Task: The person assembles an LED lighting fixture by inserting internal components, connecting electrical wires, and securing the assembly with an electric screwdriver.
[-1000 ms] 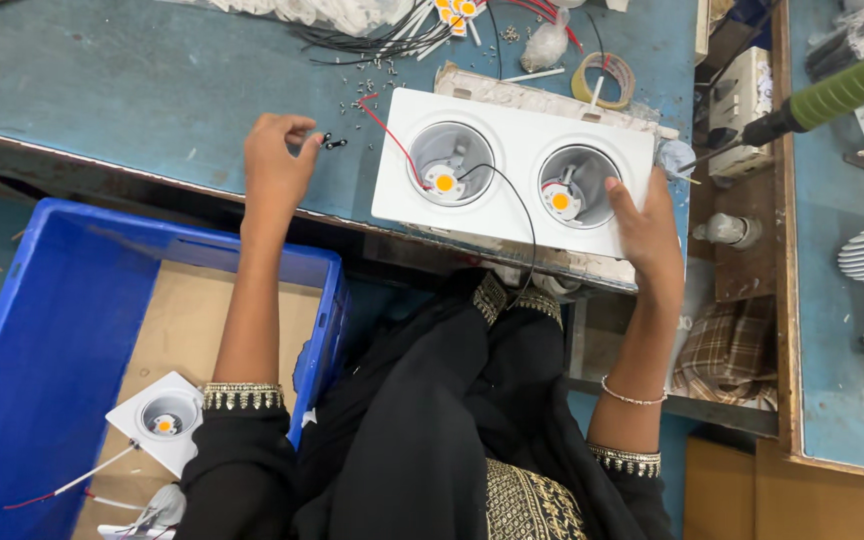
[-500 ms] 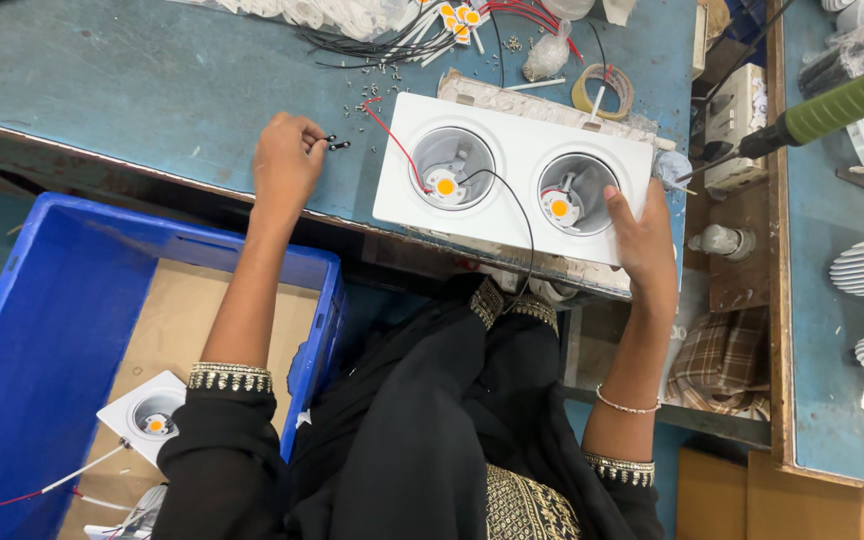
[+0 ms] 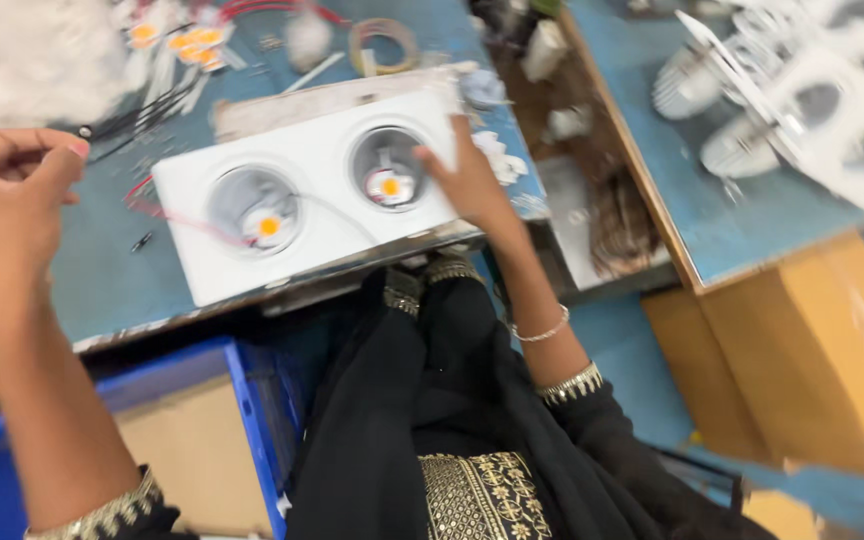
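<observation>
Right hand (image 3: 467,175) lay flat, open, on the white fixture's (image 3: 312,200) right edge. Left hand (image 3: 7,195), raised left of the fixture, was pinched shut; contents unclear. Fixture on tabletop (image 3: 72,290).

A worn blue-painted workbench (image 3: 72,290) with a chipped, scuffed front edge fills the upper left of the blurred view, lit evenly from above. To its right, a narrow brown wooden shelf (image 3: 592,190) separates it from a second blue-topped table (image 3: 672,150) angled toward the upper right corner. Beneath that second table stands a plain yellowish-brown wooden cabinet (image 3: 812,360). Below the first bench sits a deep blue plastic crate (image 3: 252,420), lined with a flat sheet of tan cardboard (image 3: 197,460). A patch of blue floor (image 3: 632,350) shows between the furniture.
</observation>
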